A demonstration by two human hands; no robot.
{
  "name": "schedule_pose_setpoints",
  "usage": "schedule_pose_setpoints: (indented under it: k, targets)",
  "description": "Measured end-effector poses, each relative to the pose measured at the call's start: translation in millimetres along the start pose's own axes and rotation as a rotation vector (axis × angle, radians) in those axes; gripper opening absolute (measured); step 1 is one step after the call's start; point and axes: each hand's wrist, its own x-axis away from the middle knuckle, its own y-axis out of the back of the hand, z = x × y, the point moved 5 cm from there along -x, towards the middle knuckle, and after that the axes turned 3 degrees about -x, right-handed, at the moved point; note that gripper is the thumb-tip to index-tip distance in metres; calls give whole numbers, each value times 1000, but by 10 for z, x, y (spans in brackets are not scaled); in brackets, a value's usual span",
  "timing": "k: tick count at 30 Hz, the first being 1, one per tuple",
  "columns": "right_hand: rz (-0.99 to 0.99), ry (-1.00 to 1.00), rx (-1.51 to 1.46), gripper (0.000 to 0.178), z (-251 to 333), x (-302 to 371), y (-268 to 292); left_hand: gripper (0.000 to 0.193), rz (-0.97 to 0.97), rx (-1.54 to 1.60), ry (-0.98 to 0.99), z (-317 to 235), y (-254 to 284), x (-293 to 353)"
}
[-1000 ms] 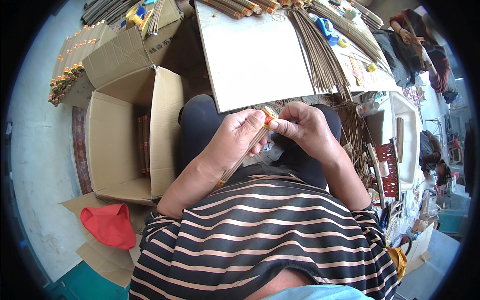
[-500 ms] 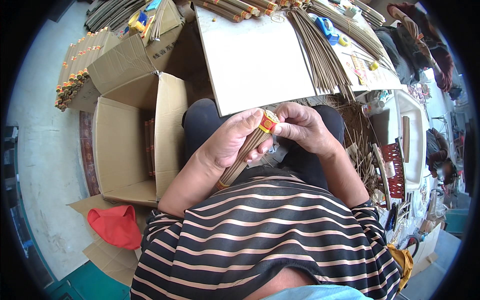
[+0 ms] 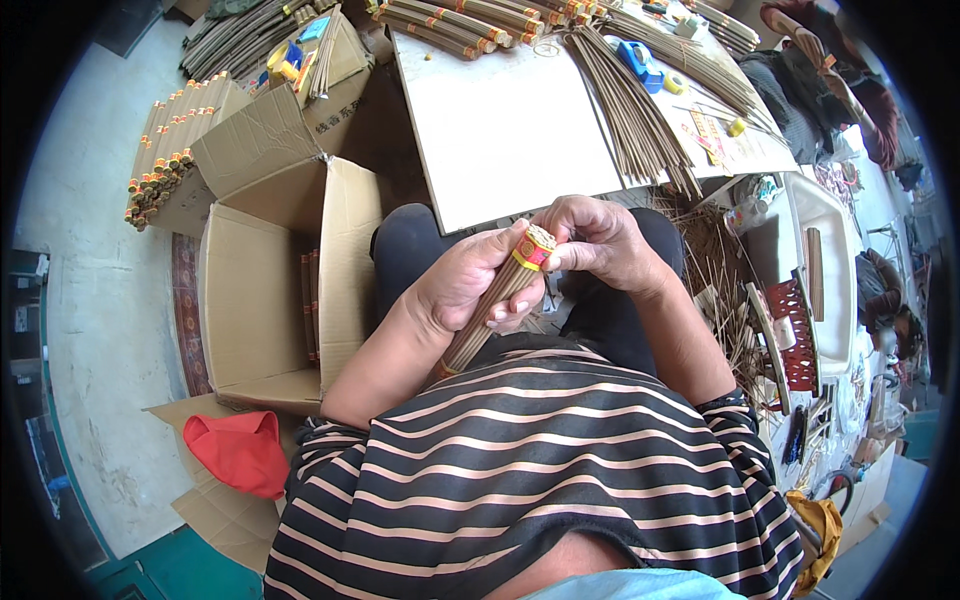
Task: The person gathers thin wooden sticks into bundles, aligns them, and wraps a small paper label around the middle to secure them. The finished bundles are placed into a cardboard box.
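Note:
My left hand (image 3: 458,280) is wrapped round a bundle of brown incense sticks (image 3: 482,318), tilted with its upper end away from me. Near that end a red and yellow paper band (image 3: 532,252) circles the bundle, and the pale stick tips show above it. With thumb and bent fingers, my right hand (image 3: 608,245) pinches at the right side of this band. What lies between those fingertips is partly hidden. The bundle's lower end rests close to my striped shirt.
An open cardboard box (image 3: 258,300) with banded bundles inside stands at my left. Ahead, a white table (image 3: 500,130) bears loose incense sticks (image 3: 635,120), a blue tape dispenser (image 3: 640,66) and finished bundles (image 3: 450,22). A red cloth (image 3: 237,452) lies at lower left.
The bundle has turned slightly in my left hand, so its band shows a different part. My right fingers have shifted a little up and stay at the band.

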Motion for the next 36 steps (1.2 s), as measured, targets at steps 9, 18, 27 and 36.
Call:
schedule_pose_setpoints:
  k: [9, 18, 27, 36]
  targets:
    - [-40, -110, -123, 13, 1, 68, -17, 42, -89, -117, -30, 85, -140, 120]
    - [108, -156, -474, 49, -8, 33, -545, 52, -108, -594, -753, -930, -780, 643]
    - [244, -324, -292, 27, 106, 120, -969, 49, -122, -335, -1060, -1198, -741, 770]
    - [396, -443, -618, 29, 146, 68, -1119, 37, -75, -192, -1042, -1362, -491, 935]
